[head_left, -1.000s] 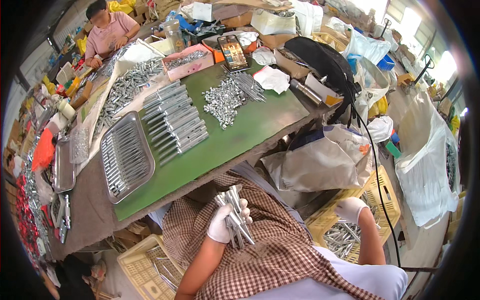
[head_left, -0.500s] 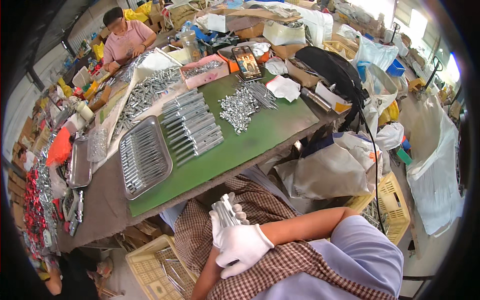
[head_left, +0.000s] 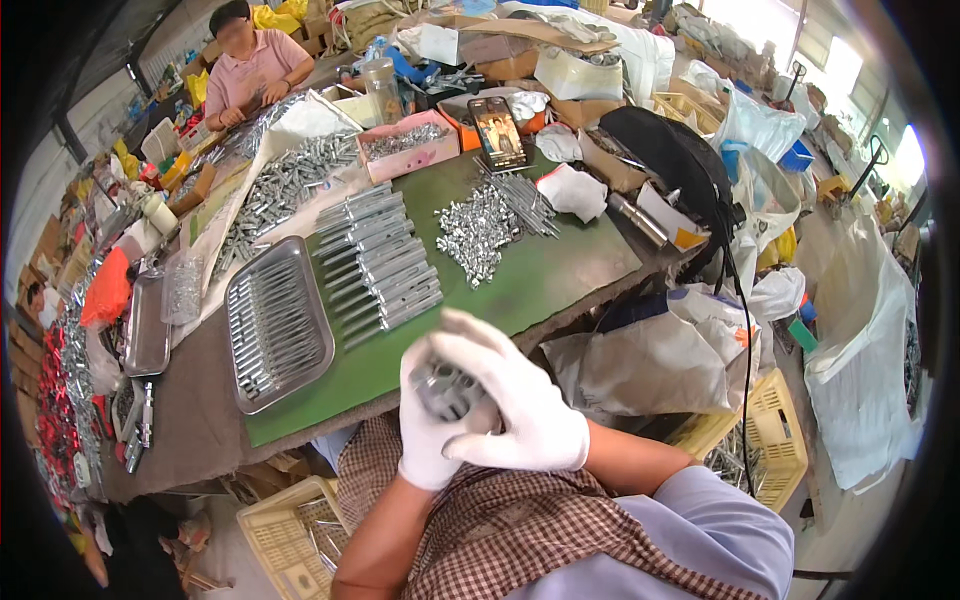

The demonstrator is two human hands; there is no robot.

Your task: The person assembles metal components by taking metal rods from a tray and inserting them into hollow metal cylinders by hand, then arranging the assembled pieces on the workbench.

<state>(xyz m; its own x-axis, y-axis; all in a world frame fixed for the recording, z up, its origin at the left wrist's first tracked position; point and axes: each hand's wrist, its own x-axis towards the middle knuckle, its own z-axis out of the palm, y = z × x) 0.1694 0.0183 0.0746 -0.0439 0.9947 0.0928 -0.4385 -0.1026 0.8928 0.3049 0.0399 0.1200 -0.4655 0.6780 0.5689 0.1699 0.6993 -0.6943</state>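
Both gloved hands point(head_left: 490, 410) have risen, clasping metal rods point(head_left: 447, 390) near the table edge point(head_left: 330, 425).

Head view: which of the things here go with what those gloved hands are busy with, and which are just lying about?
In use:
left hand and right hand, together gripping a bundle of metal rods
rows of metal rods on the green mat
steel tray of rods
heap of small metal parts

Lying about:
phone
black bag
pink box
white cloth

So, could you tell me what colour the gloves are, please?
White gloves, clearest in the head view.
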